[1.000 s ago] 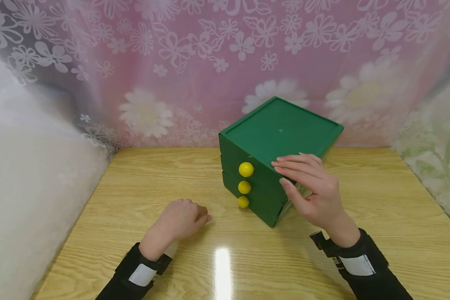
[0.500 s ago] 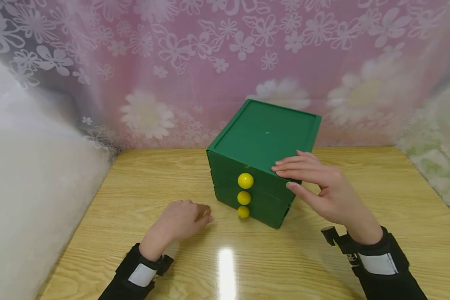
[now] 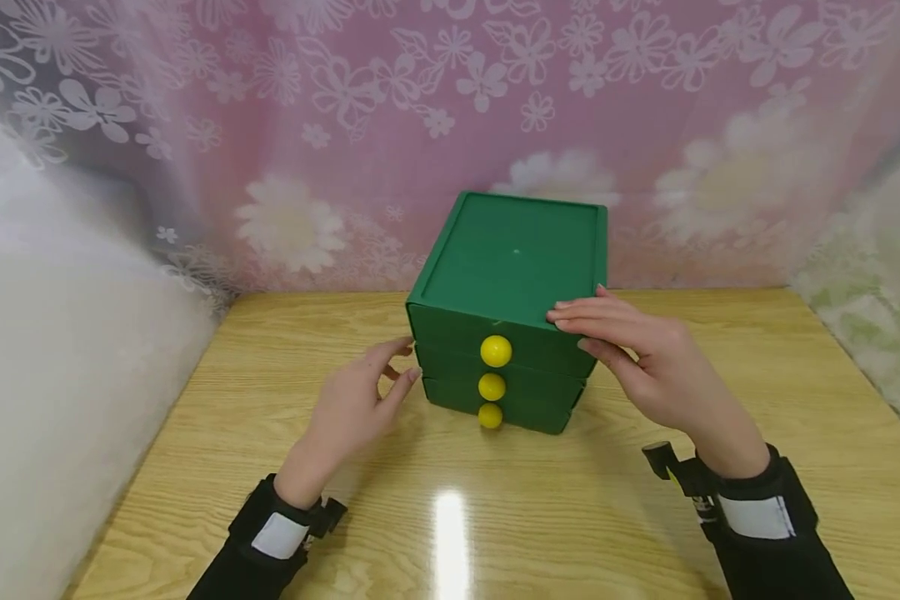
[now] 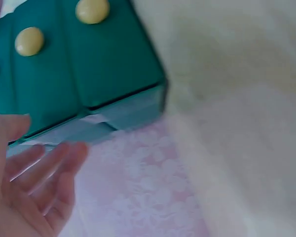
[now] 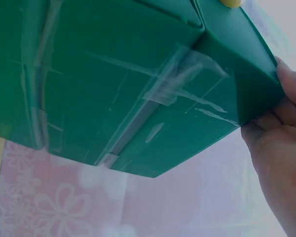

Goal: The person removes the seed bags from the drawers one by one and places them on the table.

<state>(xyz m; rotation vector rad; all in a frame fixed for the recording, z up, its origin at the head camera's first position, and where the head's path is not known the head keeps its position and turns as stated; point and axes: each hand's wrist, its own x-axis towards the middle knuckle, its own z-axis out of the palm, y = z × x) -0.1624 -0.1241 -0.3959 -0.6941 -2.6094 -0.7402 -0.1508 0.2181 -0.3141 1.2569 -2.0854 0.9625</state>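
Green drawer box [image 3: 508, 287] partly hidden at its right front corner by right hand [image 3: 648, 367], fingers curled over top edge, gripping. Left hand [image 3: 352, 408] open, beside left face, contact unclear. 3 yellow knobs [image 3: 496, 351] stacked on front. Centred at back of wooden table [image 3: 270, 467]; floral pink curtain [image 3: 390, 125] behind.

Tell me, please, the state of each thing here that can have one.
Green box: upright on the table.
Three drawers: all closed.
Right hand: fingers grip the box's top front corner.
Left hand: open, beside the box's left side; contact unclear.
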